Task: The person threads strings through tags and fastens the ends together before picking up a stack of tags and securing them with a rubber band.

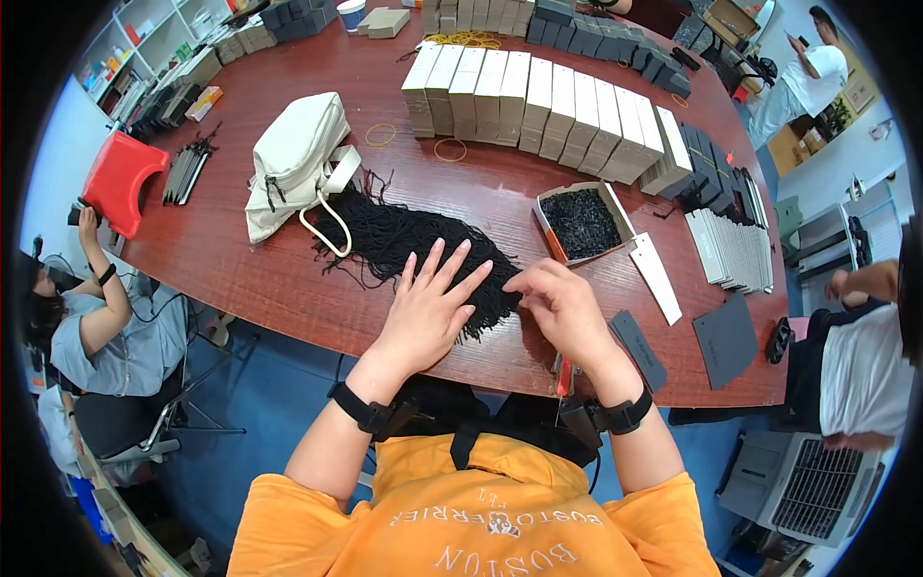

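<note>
A long bundle of thin black cords (409, 226) lies on the table in front of me. My left hand (433, 303) rests flat on it with the fingers spread. At the bundle's right end, my right hand (553, 303) is closed in a pinch on the black cords; how many strands it grips is hidden. Just beyond that hand sits an open box (580, 221) of small black pieces. A white tapered card (657, 279) lies to the right of the box. Red-handled scissors or pliers (563, 375), partly hidden, are at the near table edge below my right wrist.
A cream bag (300, 159) lies against the cords' left end. Long rows of white boxes (538, 106) stand beyond. Dark grey cards (726, 341) and stacked tags (729, 250) are at the right. A red stool (120, 183) stands left. Other people sit at both sides.
</note>
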Tool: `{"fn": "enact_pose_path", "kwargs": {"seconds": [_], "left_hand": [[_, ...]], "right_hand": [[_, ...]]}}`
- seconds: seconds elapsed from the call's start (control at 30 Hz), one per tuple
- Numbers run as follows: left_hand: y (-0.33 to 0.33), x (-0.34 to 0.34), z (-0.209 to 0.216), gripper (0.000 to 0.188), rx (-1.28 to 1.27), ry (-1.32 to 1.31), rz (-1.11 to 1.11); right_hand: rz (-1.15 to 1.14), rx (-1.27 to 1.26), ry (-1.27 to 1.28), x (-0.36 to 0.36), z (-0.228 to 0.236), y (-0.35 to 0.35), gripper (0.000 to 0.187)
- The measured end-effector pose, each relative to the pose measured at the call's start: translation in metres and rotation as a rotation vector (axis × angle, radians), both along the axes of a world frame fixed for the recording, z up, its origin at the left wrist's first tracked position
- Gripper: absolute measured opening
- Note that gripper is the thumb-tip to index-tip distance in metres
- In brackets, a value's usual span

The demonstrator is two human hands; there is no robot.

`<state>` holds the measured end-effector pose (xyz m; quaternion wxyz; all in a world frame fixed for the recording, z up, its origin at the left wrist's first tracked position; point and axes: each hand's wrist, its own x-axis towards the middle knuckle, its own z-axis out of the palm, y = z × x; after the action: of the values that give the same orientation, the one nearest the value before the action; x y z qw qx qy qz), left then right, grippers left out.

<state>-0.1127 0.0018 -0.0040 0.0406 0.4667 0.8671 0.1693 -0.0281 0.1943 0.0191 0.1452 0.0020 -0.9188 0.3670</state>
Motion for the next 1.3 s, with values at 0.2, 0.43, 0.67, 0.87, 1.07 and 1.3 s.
{"fn": "enact_pose_path", "kwargs": {"seconds": [0.2, 0.43, 0.67, 0.87, 1.07, 1.3], "left_hand": [[0.003, 0.0, 0.002, 0.056, -0.001, 0.009, -0.012], [0.002, 0.001, -0.002, 0.057, -0.004, 0.008, -0.008], [-0.003, 0.001, 0.001, 0.058, -0.043, 0.017, -0.02], [0.016, 0.049, 0.059, 0.015, 0.569, -0.183, -0.121], [0.023, 0.098, 0.073, 0.049, 0.313, -2.067, -0.172], [0.031, 0.054, 0.068, 0.02, 1.033, -2.098, 0.22]], "right_hand": [[0.062, 0.025, -0.057, -0.007, -0.004, -0.011, 0.017], [0.143, -0.826, -0.061, 0.028, 0.014, 0.006, 0.004], [0.329, -1.78, 0.6, 0.128, 0.072, 0.035, 0.018], [0.023, -1.509, 0.611, 0.125, 0.092, 0.008, 0.013], [0.137, -1.362, 0.252, 0.105, 0.084, -0.033, 0.007], [0.075, -1.483, 0.073, 0.118, 0.071, -0.025, 0.007]]}}
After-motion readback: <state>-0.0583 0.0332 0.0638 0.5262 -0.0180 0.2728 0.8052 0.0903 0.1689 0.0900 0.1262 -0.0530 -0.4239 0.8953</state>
